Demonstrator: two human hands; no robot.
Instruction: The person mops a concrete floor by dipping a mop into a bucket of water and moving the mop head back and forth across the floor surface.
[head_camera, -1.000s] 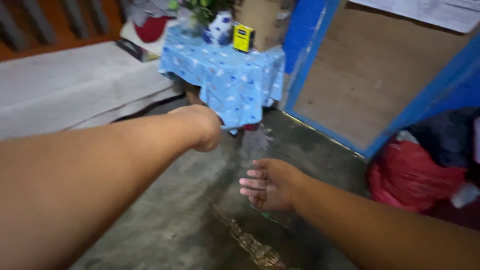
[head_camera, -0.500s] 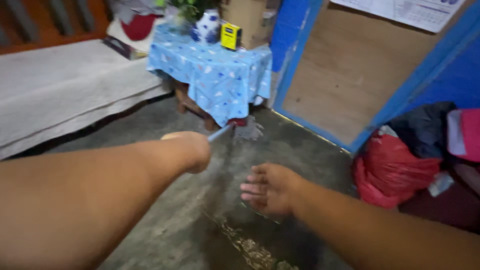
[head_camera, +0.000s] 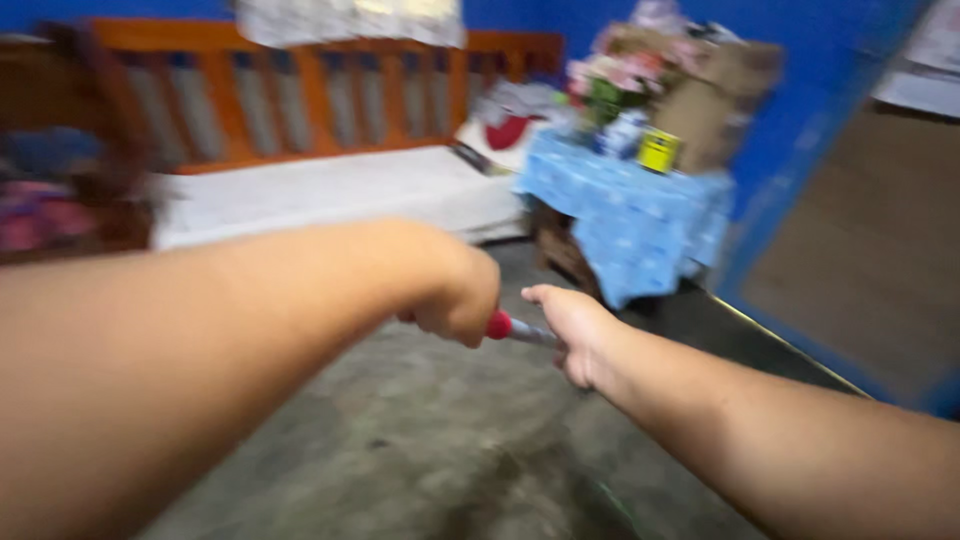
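Right hand moved from open above floor onto grey handle, left hand fisted around its red end

Motion blur is smearing the whole view from the head camera. The left hand is closing around a red-and-silver handle, hiding its near end; the right hand is covering the far end, so the tool's kind is staying unreadable. Both forearms are running off the lower frame edge. On the blue-clothed table, the flowers and the yellow container are dissolving into soft shapes. The dark pile at far left is blurring beyond recognition, cut by the edge.
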